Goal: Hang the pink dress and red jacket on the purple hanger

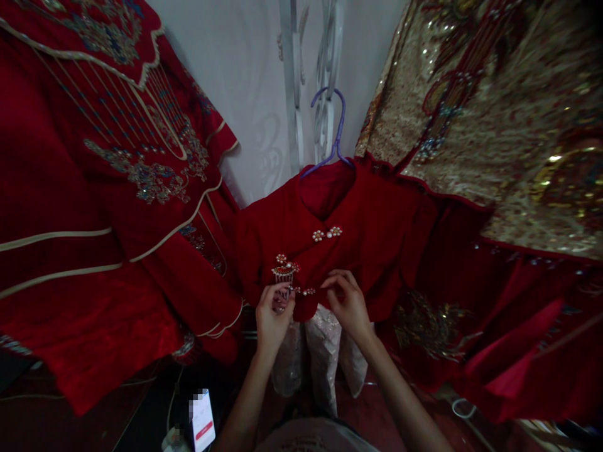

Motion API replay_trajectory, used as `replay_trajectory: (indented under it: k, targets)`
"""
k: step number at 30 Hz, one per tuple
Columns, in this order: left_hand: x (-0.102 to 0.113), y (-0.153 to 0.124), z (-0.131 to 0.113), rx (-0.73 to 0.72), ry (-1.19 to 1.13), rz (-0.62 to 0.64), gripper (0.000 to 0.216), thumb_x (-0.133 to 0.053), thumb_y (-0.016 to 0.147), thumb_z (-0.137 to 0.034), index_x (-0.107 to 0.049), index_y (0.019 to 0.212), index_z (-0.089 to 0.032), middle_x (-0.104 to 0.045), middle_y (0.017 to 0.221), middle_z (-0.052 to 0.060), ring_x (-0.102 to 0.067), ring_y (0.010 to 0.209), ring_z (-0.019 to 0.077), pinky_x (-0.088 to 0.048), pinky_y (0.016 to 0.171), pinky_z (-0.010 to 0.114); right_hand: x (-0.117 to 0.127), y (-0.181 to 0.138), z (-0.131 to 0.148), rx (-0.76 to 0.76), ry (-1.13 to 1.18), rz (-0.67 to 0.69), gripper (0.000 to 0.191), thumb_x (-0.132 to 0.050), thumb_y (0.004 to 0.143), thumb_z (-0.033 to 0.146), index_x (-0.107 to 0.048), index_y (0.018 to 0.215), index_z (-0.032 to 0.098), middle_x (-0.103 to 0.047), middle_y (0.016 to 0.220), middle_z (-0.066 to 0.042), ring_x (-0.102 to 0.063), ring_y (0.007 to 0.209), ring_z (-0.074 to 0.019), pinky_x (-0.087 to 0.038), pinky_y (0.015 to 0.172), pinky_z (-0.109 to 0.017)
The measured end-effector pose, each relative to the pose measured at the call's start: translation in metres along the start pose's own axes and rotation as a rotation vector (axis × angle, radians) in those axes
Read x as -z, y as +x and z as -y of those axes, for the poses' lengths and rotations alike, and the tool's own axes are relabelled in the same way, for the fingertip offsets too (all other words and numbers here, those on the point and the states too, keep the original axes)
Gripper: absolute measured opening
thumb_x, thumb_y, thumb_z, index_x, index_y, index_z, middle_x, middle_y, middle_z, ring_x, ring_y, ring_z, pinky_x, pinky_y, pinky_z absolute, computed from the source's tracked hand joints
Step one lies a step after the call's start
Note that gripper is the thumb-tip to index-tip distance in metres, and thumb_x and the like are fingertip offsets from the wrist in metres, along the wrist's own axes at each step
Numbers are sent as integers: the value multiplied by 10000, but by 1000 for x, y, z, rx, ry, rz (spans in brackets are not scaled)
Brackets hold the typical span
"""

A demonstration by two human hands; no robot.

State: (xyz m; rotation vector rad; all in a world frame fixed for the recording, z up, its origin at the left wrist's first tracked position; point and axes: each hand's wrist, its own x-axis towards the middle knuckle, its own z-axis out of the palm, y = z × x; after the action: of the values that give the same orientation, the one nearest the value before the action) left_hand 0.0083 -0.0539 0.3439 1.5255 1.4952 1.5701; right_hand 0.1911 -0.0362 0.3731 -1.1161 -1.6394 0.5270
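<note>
A small red jacket (372, 245) hangs on a purple hanger (335, 135) in front of me. Pearl clasps (326, 233) sit on its slanted front flap, and a tasselled pearl ornament (284, 270) hangs lower left. My left hand (272, 317) pinches the flap's edge by the lower pearl clasp (306, 291), fingers closed. My right hand (347, 304) pinches the same red fabric just right of that clasp, fingers curled. A pale sequinned skirt (320, 355) hangs below the jacket, between my forearms.
A large red embroidered robe (94, 207) hangs at the left. A gold-sequinned red gown (499, 125) fills the right. A white ornate rack (296, 81) stands against the wall behind. A phone (202, 419) lies on the dark floor at lower left.
</note>
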Motion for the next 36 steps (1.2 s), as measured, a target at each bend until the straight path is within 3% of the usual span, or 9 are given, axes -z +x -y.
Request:
replay_trajectory:
  k: [3,6,10,15,20,26,36]
  targets:
    - [9,-2,3,0,0,-61,160,-601,819,-290,-639,949,-205,-613,899,29,-591,758,122,-509,657,225,17,1,3,-44,85,-101,163,-478,808,101,-606,779,197,-574,981,-63,-567,960,-191,-475,798,-314]
    - [11,-4,4,0,22,16,138,-587,833,-296,-637,923,-204,-613,870,25,-588,730,121,-500,631,222,24,0,4,-74,172,-111,135,-486,822,126,-594,778,194,-597,912,-47,-581,900,-178,-465,772,-297]
    - [1,-7,-2,-74,104,124,195,-575,839,-267,-624,1023,-226,-605,933,33,-606,792,139,-513,672,244,17,-5,5,-136,283,-4,97,-501,831,156,-584,794,189,-617,841,-31,-592,831,-158,-461,774,-286]
    - [-9,-10,-10,-247,367,50,224,-597,825,-258,-620,1049,-254,-597,1012,45,-582,961,200,-499,842,340,5,-10,-1,-160,301,107,106,-538,839,211,-586,931,192,-617,939,-45,-596,897,-158,-481,816,-291]
    - [-13,-9,-9,-307,482,52,170,-598,839,-283,-629,1002,-248,-609,986,46,-567,948,213,-485,839,359,-6,-15,-17,-199,275,143,250,-559,848,267,-541,1088,200,-605,1098,-77,-598,999,-165,-489,901,-327]
    - [-17,-8,-2,-270,319,13,117,-593,851,-307,-618,909,-209,-630,893,38,-595,863,186,-492,814,349,-15,-20,-21,-206,309,186,269,-541,870,298,-554,1119,197,-640,1073,-81,-623,1000,-168,-503,903,-336]
    - [-18,-18,-5,66,-138,16,173,-663,786,-345,-639,824,-177,-681,802,31,-660,748,148,-538,720,265,-18,-27,-3,-246,380,154,236,-621,822,338,-583,1002,189,-654,959,-62,-636,899,-162,-527,776,-297]
